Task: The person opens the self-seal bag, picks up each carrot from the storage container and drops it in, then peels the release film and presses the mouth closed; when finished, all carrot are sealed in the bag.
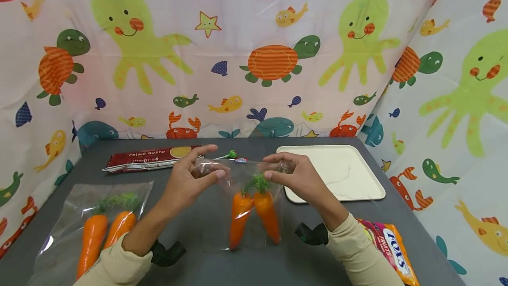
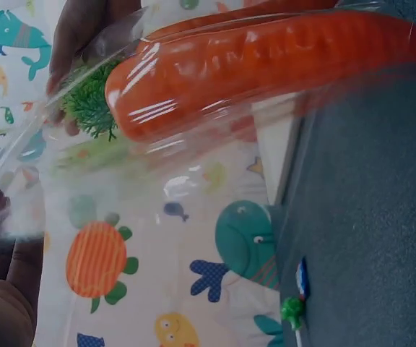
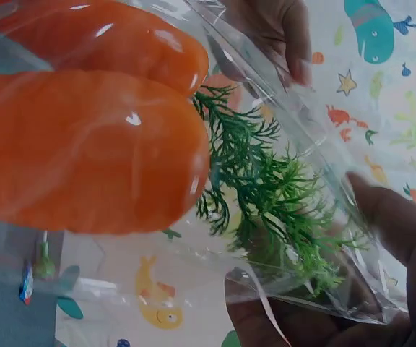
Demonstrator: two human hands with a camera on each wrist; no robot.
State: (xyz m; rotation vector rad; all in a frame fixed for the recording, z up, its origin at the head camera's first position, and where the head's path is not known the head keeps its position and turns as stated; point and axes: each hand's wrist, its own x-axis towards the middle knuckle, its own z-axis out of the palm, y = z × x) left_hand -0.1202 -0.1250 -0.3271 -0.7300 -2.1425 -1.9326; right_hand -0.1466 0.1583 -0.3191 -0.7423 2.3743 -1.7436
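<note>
A clear plastic bag (image 1: 238,180) hangs above the grey table (image 1: 254,264) with two orange toy carrots (image 1: 254,215) and their green tops (image 3: 273,188) inside. My left hand (image 1: 190,175) pinches the bag's top left corner and my right hand (image 1: 295,175) pinches its top right corner. The left wrist view shows one carrot (image 2: 266,65) close up through the plastic. A second bag (image 1: 79,215) with two more carrots (image 1: 103,233) lies flat on the table at the left.
A white tray (image 1: 341,167) sits at the back right. A dark red spaghetti packet (image 1: 147,159) and a green lollipop (image 1: 229,155) lie at the back. A sweets packet (image 1: 393,250) lies at the front right. Patterned curtains surround the table.
</note>
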